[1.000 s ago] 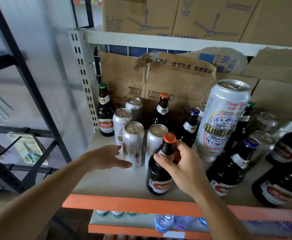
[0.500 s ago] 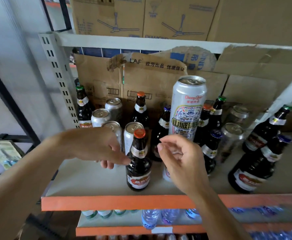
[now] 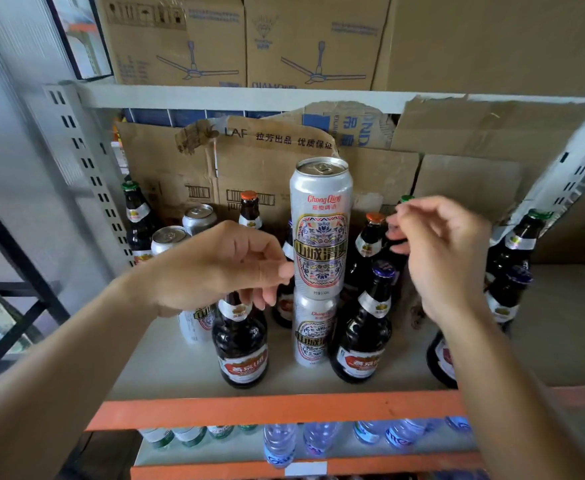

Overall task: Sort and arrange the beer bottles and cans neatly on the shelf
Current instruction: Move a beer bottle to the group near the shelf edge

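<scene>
Left grip over front bottle neck, hold unclear, right grip loose, empty, free shelf along orange edge

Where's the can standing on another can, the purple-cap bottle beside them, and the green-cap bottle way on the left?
top can (image 3: 320,237): head view, on its patterned label.
purple-cap bottle (image 3: 365,336): head view, on its dark shoulder.
green-cap bottle (image 3: 136,215): head view, on its neck label.

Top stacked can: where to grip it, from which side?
Wrap the upper can around its mid-body, coming from the front. It stands upright on the lower can, its sides exposed above the flanking bottles, with cardboard behind. Probably lift straight up so the lower can stays put.
</scene>
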Action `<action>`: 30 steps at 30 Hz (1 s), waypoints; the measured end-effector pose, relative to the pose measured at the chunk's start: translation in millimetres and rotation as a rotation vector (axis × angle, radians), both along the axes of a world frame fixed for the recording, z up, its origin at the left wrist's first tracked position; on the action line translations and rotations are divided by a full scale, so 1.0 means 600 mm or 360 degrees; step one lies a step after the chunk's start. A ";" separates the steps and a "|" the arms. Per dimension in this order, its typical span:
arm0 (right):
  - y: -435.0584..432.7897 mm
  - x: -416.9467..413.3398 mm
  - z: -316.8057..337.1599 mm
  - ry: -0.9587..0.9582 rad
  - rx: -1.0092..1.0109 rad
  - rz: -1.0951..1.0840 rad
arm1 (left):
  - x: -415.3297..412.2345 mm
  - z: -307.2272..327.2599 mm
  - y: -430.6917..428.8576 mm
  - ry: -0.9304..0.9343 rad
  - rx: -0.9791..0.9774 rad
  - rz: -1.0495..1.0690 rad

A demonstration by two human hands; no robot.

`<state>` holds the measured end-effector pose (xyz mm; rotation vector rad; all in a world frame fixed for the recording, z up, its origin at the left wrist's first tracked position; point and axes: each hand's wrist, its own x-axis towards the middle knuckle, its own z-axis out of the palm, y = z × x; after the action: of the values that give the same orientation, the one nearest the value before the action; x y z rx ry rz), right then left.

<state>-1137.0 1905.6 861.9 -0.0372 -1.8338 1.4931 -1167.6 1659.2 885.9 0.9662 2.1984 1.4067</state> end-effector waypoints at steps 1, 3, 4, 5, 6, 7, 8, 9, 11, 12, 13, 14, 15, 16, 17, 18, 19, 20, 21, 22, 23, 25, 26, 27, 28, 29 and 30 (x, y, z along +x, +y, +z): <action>0.014 -0.014 0.000 -0.0062 -0.0046 -0.0042 | 0.002 0.000 0.007 0.0051 0.0011 0.0053; 0.039 -0.042 -0.004 -0.0229 -0.0082 -0.0120 | 0.009 0.001 0.021 0.0165 -0.0035 0.0161; 0.051 -0.056 -0.007 -0.0323 -0.0099 -0.0151 | 0.013 0.001 0.026 0.0239 -0.0086 0.0214; 0.061 -0.069 -0.010 -0.0401 -0.0136 -0.0167 | 0.015 0.002 0.030 0.0339 -0.0153 0.0268; 0.069 -0.081 -0.013 -0.0458 -0.0170 -0.0173 | 0.016 0.000 0.033 0.0468 -0.0233 0.0327; 0.076 -0.093 -0.016 -0.0506 -0.0191 -0.0174 | 0.016 -0.001 0.035 0.0607 -0.0307 0.0391; 0.080 -0.102 -0.018 -0.0553 -0.0184 -0.0174 | 0.015 -0.003 0.035 0.0730 -0.0356 0.0449; 0.083 -0.110 -0.022 -0.0592 -0.0159 -0.0170 | 0.017 -0.006 0.037 0.0823 -0.0375 0.0486; 0.086 -0.122 -0.033 -0.0650 -0.0121 -0.0159 | 0.022 -0.013 0.043 0.0985 -0.0376 0.0481; 0.087 -0.127 -0.039 -0.0677 -0.0108 -0.0149 | 0.026 -0.017 0.048 0.1078 -0.0358 0.0453; 0.088 -0.133 -0.044 -0.0712 -0.0092 -0.0137 | 0.030 -0.022 0.054 0.1168 -0.0327 0.0418; 0.088 -0.137 -0.049 -0.0747 -0.0077 -0.0119 | 0.034 -0.027 0.062 0.1244 -0.0297 0.0372; 0.088 -0.140 -0.055 -0.0779 -0.0066 -0.0101 | 0.038 -0.031 0.070 0.1304 -0.0275 0.0314; 0.090 -0.144 -0.060 -0.0803 -0.0049 -0.0093 | 0.042 -0.035 0.079 0.1347 -0.0269 0.0250; 0.094 -0.149 -0.066 -0.0802 -0.0024 -0.0102 | 0.045 -0.040 0.088 0.1374 -0.0274 0.0192; 0.097 -0.154 -0.070 -0.0799 0.0005 -0.0127 | 0.047 -0.042 0.095 0.1389 -0.0286 0.0152; 0.101 -0.158 -0.074 -0.0796 0.0029 -0.0158 | 0.048 -0.044 0.100 0.1391 -0.0294 0.0138; 0.104 -0.163 -0.076 -0.0798 0.0044 -0.0189 | 0.047 -0.045 0.101 0.1390 -0.0292 0.0160; 0.107 -0.169 -0.076 -0.0805 0.0060 -0.0214 | 0.045 -0.046 0.097 0.1400 -0.0281 0.0225; 0.111 -0.174 -0.074 -0.0810 0.0078 -0.0235 | 0.040 -0.046 0.090 0.1425 -0.0272 0.0324; 0.114 -0.182 -0.074 -0.0830 0.0095 -0.0258 | 0.035 -0.045 0.080 0.1458 -0.0276 0.0440; 0.119 -0.194 -0.069 -0.0900 0.0110 -0.0293 | 0.020 -0.045 0.055 0.1487 -0.0380 0.0654; 0.121 -0.202 -0.070 -0.0939 0.0124 -0.0306 | 0.013 -0.048 0.044 0.1464 -0.0469 0.0722; 0.121 -0.206 -0.069 -0.0973 0.0146 -0.0325 | 0.007 -0.053 0.036 0.1417 -0.0553 0.0755; 0.121 -0.210 -0.069 -0.0993 0.0169 -0.0344 | 0.003 -0.060 0.030 0.1360 -0.0620 0.0763; 0.120 -0.213 -0.070 -0.1004 0.0184 -0.0360 | -0.001 -0.068 0.026 0.1308 -0.0676 0.0761; 0.119 -0.216 -0.072 -0.1016 0.0180 -0.0369 | -0.002 -0.077 0.024 0.1271 -0.0735 0.0751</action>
<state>-1266.3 1976.8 818.7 -0.7192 -2.3067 1.2940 -1168.8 1673.7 839.8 0.9676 3.3088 0.6066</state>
